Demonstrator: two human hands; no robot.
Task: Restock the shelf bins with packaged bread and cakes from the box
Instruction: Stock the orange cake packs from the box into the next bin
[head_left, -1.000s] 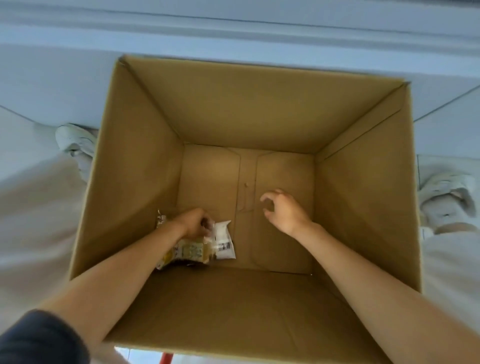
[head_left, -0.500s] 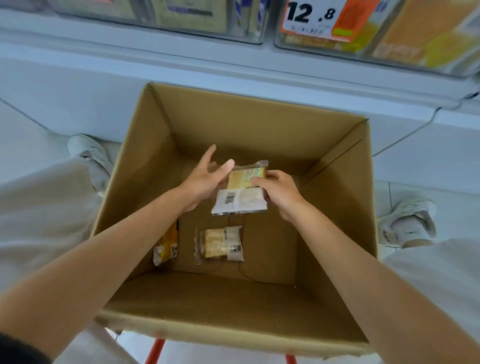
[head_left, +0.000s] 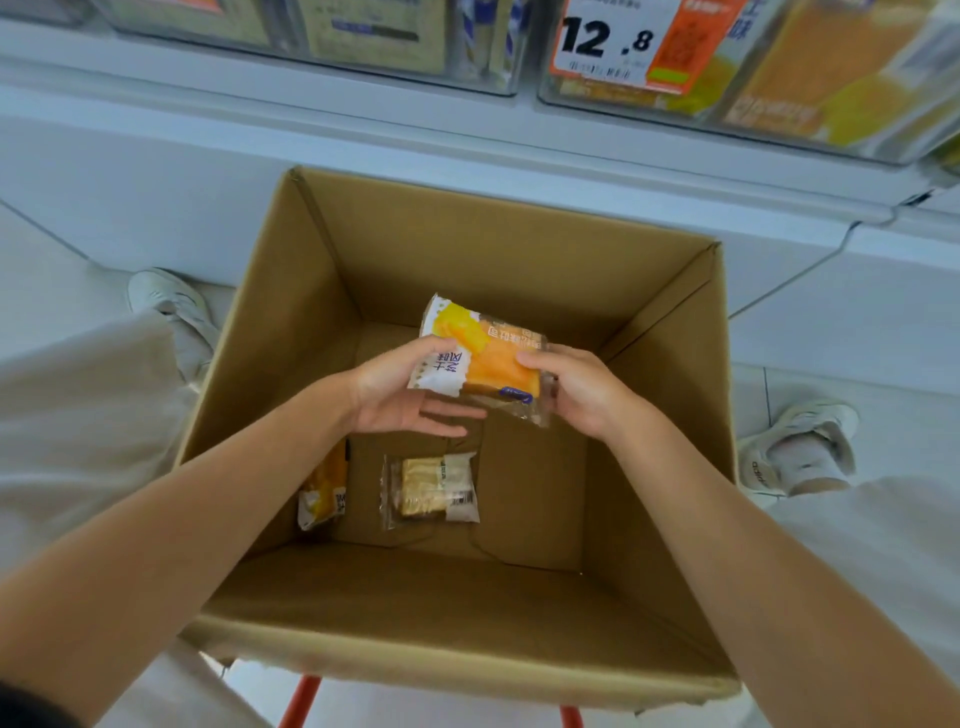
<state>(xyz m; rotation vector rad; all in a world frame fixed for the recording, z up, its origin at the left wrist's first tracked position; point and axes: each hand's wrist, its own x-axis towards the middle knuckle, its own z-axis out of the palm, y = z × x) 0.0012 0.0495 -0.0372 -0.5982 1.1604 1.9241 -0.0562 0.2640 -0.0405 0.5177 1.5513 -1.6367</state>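
The open brown cardboard box (head_left: 519, 249) has bare floor at lower right; two wrapped cakes (head_left: 434, 491) occupy its lower left.

My left hand (head_left: 400, 395) hides part of the packet (head_left: 480, 358). The top edge crops the blurred bins (head_left: 753, 78); their labels are unreadable.

A white and orange price tag (head_left: 621, 44) on the front of the clear shelf bin (head_left: 779, 119) reads "12.8", while the print on the held cake packet (head_left: 478, 358) and on the right shoe (head_left: 800, 447) is too blurred to read.
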